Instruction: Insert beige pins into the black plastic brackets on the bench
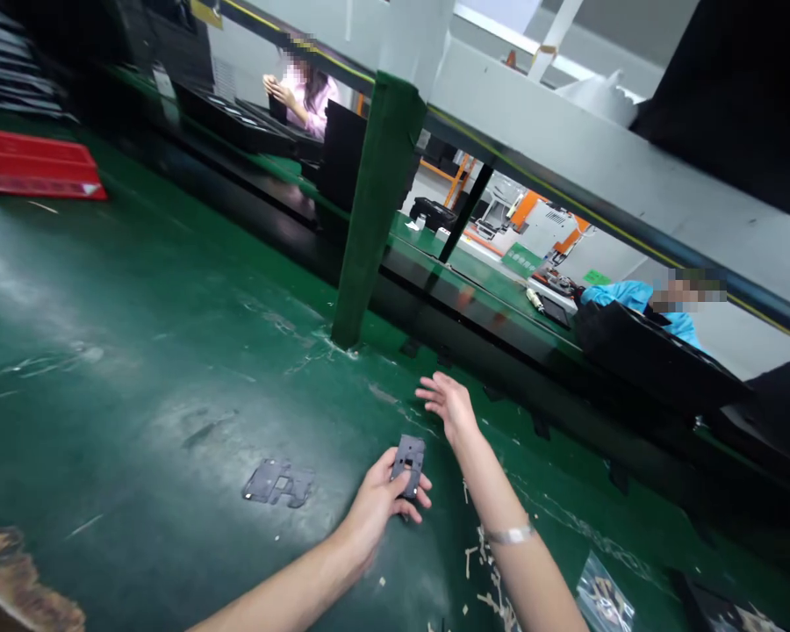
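Observation:
My left hand is closed round a small dark grey flat part with cut-outs, thumb on its face, held above the green tabletop. To the right and a little farther off, my right hand is raised with its fingers apart and nothing in it. A silver band circles the right wrist. Several similar dark grey plates with cut-outs lie on the tabletop to the left of my left hand; whether they overlap or join, I cannot tell.
A green post rises from the tabletop ahead, beside a long black conveyor. Pale scraps and a clear bag lie at lower right. At far left sits a red tray. Two people are beyond the conveyor.

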Demonstrator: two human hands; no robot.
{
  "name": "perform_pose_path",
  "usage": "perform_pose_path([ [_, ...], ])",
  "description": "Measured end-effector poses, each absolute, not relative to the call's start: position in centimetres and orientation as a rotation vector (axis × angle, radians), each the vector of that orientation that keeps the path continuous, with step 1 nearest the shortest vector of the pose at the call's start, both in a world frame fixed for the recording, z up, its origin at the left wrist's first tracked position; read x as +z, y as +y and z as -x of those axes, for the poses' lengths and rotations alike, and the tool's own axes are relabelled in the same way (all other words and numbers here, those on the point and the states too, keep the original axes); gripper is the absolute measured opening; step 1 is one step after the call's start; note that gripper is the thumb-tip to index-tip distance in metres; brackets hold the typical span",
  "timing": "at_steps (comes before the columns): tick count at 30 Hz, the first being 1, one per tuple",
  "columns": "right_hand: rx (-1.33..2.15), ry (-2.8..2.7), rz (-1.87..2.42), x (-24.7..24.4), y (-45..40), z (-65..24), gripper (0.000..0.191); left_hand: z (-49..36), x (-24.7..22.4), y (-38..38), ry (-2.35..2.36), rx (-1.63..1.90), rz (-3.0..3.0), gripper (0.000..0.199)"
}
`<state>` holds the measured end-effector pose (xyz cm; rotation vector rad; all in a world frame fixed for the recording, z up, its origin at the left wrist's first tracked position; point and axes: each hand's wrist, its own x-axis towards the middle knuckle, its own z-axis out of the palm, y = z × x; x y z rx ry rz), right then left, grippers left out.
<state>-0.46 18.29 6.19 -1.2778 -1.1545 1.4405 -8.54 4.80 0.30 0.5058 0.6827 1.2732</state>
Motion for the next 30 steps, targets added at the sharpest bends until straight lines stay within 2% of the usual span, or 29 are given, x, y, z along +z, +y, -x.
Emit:
perform_pose_path([
  [5,1.366,-1.344,1.389,5.2,10.6,-4.5,0.030,7.4,0.3,3.9,0.614,1.138,-0.623,0.039],
  [10,1.411,-1.459,1.470,5.6,5.2,-7.6,0.030,6.6,0.7,2.4,0.545,1.038,-0.721,0.031],
  [16,1.354,-1.441,1.463,5.3,4.4,-7.8,0.033,7.2,1.6,2.2,0.466,0.995,-0.697,0.027],
  [24,1.289,-1.373,1.495,5.1,4.6,-8.5,0.030,7.7,2.1,2.6,0.602,0.976,-0.655,0.025],
  [30,1.413,-1.507,1.491,6.3,4.4,-8.5,0.026,8.1,2.2,2.6,0.751,1.038,-0.665,0.027],
])
